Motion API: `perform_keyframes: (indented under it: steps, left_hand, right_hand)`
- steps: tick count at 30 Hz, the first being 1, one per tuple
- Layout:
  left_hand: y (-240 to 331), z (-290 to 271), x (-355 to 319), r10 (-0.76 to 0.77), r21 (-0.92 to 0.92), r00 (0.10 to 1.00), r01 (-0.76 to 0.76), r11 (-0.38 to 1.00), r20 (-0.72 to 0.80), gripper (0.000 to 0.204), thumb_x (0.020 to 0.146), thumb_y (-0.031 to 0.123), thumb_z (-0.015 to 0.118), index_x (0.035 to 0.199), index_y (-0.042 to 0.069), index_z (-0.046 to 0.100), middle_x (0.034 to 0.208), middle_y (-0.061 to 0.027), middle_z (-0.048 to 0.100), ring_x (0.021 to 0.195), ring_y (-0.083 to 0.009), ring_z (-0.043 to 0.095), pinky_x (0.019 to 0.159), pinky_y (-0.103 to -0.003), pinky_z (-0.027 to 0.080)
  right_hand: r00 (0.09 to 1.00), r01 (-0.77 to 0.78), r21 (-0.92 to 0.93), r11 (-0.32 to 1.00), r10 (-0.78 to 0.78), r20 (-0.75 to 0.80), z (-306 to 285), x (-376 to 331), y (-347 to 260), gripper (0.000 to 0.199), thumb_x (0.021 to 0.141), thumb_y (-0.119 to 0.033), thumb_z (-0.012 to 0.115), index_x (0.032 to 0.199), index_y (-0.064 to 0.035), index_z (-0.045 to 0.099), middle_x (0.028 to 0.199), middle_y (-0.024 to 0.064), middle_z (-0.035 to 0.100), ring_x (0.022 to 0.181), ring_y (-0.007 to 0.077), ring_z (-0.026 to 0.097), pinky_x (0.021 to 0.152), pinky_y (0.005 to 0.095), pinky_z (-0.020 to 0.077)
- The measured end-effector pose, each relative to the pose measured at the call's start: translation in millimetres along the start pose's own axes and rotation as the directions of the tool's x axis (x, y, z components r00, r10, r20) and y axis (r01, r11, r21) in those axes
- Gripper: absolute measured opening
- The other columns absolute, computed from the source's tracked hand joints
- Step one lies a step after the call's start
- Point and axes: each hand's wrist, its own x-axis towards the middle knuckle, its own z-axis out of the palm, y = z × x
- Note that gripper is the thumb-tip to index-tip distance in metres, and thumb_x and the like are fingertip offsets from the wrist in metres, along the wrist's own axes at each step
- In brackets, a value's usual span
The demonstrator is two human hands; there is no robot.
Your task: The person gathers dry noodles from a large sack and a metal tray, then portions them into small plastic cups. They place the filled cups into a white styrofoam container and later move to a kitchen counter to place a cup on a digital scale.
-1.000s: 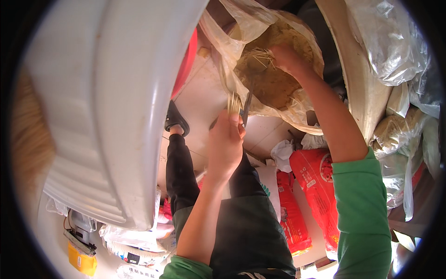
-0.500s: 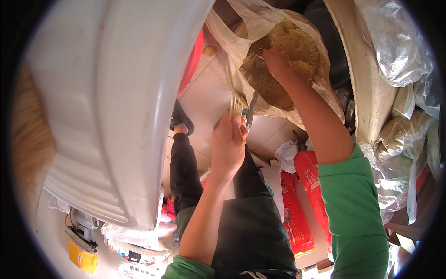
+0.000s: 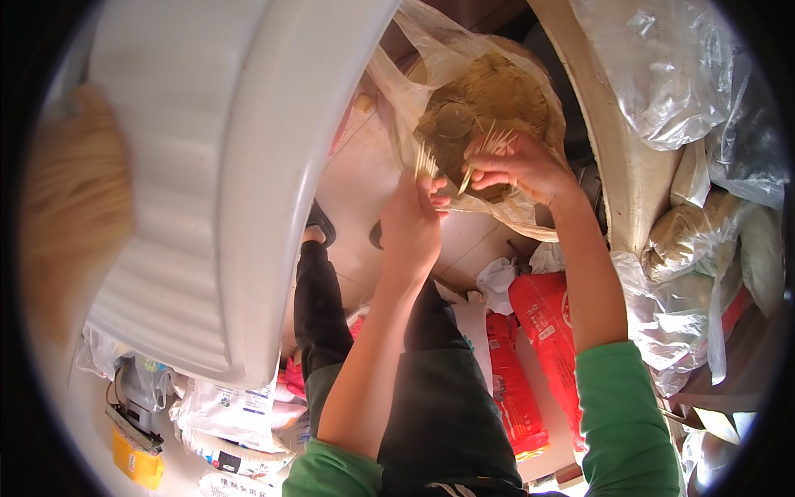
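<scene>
My left hand [image 3: 410,228] is closed round a bundle of thin pale sticks [image 3: 425,160], their tips standing up above the fingers. Just to its right, my right hand [image 3: 528,170] grips a second bundle of thin pale sticks [image 3: 497,142], fanned out and slanting. The two hands are close but apart. Beyond them stands a clear plastic bag [image 3: 542,225] with its mouth spread open, full of tan-brown powder [image 3: 501,87]. A round dent [image 3: 453,120] marks the powder's surface. My right hand is over the bag's near side.
A large white ribbed plastic surface [image 3: 273,124] fills the left. Red printed packages [image 3: 542,319] lie on the tiled floor at the right. Clear plastic bags [image 3: 662,74] hang or lie at the far right. White sacks [image 3: 228,410] and a yellow box [image 3: 137,455] are at lower left.
My right hand has come back out of the powder toward my left hand, and its fanned sticks now show. My left hand still holds its bundle. The view has shifted slightly.
</scene>
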Motion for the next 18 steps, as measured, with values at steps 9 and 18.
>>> perform_keyframes:
  steps: [9, 18]
  left_hand:
    - [14, 21, -8, 0.21, 0.183, 0.978, -0.205, 0.962, -0.009, 0.012, 0.094, 0.01, 0.038, 0.091, 0.0, 0.045, 0.059, -0.0171, 0.054, 0.054, -0.0321, 0.057, 0.049, -0.04, 0.042]
    - [8, 21, -10, 0.4, 0.157, 0.893, -0.434, 0.887, 0.207, 0.024, 0.094, 0.009, 0.04, 0.115, 0.002, 0.05, 0.083, -0.0188, 0.061, 0.076, -0.0326, 0.063, 0.067, -0.039, 0.048]
  right_hand:
    - [0.948, 0.122, -0.123, 0.985, -0.152, -0.279, 53, -38, -5, 0.02, 0.084, -0.013, 0.064, 0.095, 0.0039, 0.061, 0.078, 0.0083, 0.065, 0.068, 0.0129, 0.063, 0.061, 0.025, 0.0523]
    - [0.858, 0.25, -0.131, 0.959, -0.282, -0.43, 61, -51, -3, 0.017, 0.089, -0.008, 0.056, 0.1, 0.0038, 0.06, 0.084, 0.0096, 0.067, 0.07, 0.011, 0.061, 0.066, 0.0252, 0.051]
